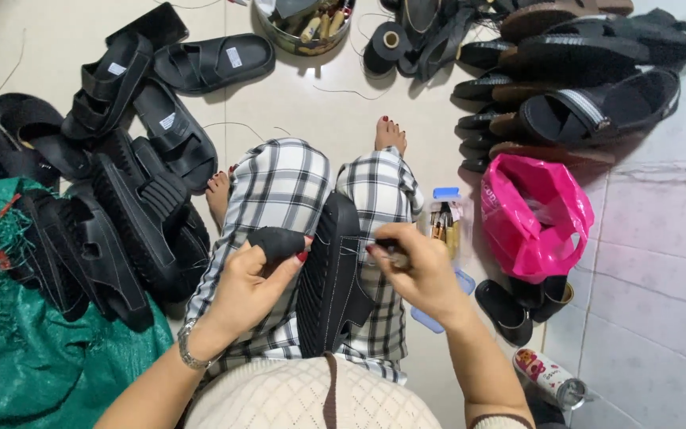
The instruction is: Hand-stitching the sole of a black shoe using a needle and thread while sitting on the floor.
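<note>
Black sandal (329,274) stands on edge in the lap, between the plaid-trousered knees, sole ridges facing left. Left hand (252,290) pinches the sandal's black strap (275,241), fingers clenched on it near the top. Right hand (422,278) grips a small stitching tool (393,254) at the sandal's right side, fingers closed round it; tip not clear. Thin thread runs across the sole.

Judgement: stitching goes best with the strap held taut and the tool driven square to the sole edge, sandal braced by the knees so it doesn't tilt.

Room: tight. Pile of black sandals (121,206) just left of the knee, over a green woven sack (17,349) at the floor's lower left. Clear box of tools (444,218) just beside the right knee, pink plastic bag (533,214) beyond it. More sandals stacked (573,87) top right. Bare floor (311,95) only ahead of the feet; elbows have little side clearance.
</note>
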